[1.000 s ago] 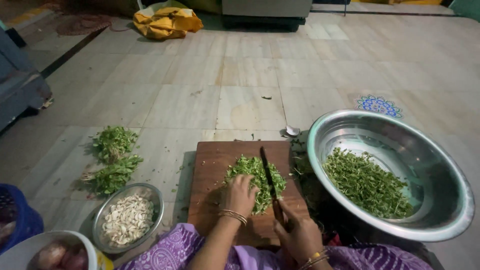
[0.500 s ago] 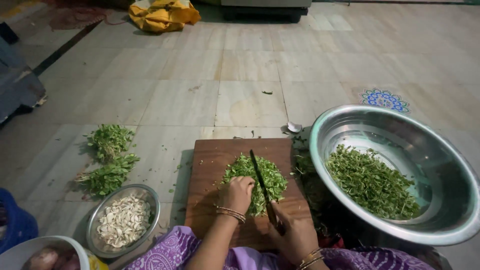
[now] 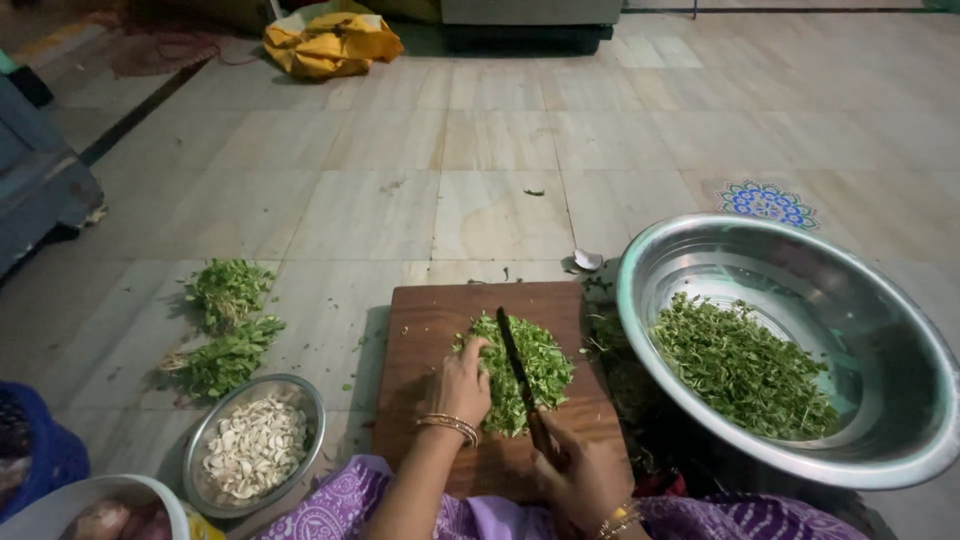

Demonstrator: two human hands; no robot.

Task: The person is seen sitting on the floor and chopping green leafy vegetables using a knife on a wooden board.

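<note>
A brown wooden cutting board (image 3: 430,320) lies on the floor in front of me. A pile of chopped green leaves (image 3: 545,365) sits on it. My left hand (image 3: 460,385), with bangles at the wrist, presses on the left side of the pile. My right hand (image 3: 580,475) grips the handle of a dark knife (image 3: 513,350), whose blade lies across the middle of the greens, tip pointing away from me.
A large steel bowl (image 3: 900,330) at the right holds chopped greens (image 3: 740,365). Uncut leafy bunches (image 3: 225,325) lie on the floor at left. A small steel bowl (image 3: 300,400) holds pale peeled pieces. A yellow cloth bundle (image 3: 330,40) lies far back.
The knife blade has shifted slightly left across the pile and the view has tilted. My left hand stays on the greens.
</note>
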